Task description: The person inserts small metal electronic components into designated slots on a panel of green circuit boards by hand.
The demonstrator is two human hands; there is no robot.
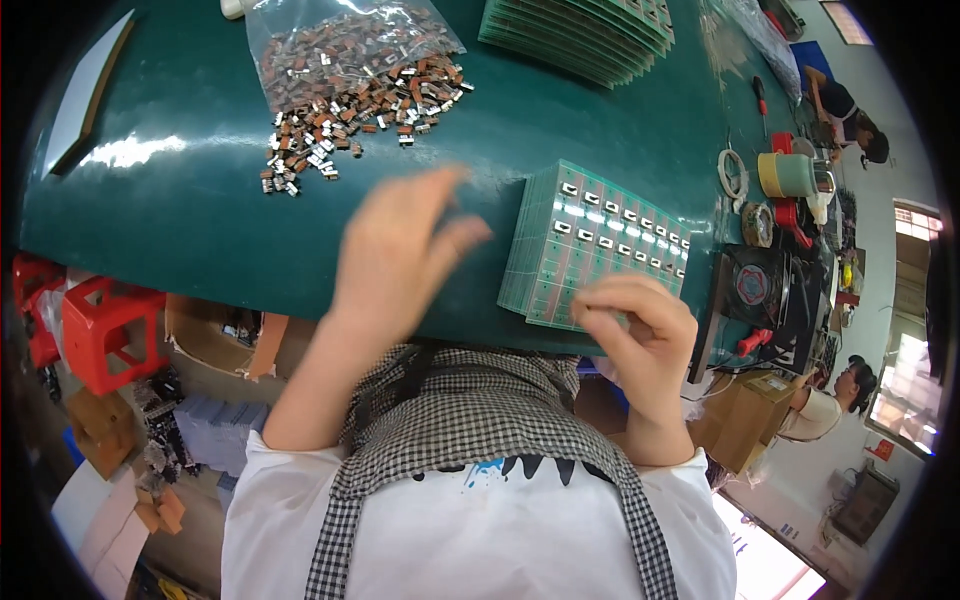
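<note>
A green circuit board panel lies on the dark green table, with rows of small silver parts fitted along its far side. My right hand hovers at the panel's near edge, fingers curled and pinched together; whatever is between them is hidden. My left hand is blurred above the table to the left of the panel, fingers apart and holding nothing. Farther away, a heap of small brown and silver components spills from a clear plastic bag.
A stack of green boards sits at the far edge. Tape rolls, a screwdriver and a small fan crowd the right end. A red stool and cardboard boxes stand below. Two other people work at right.
</note>
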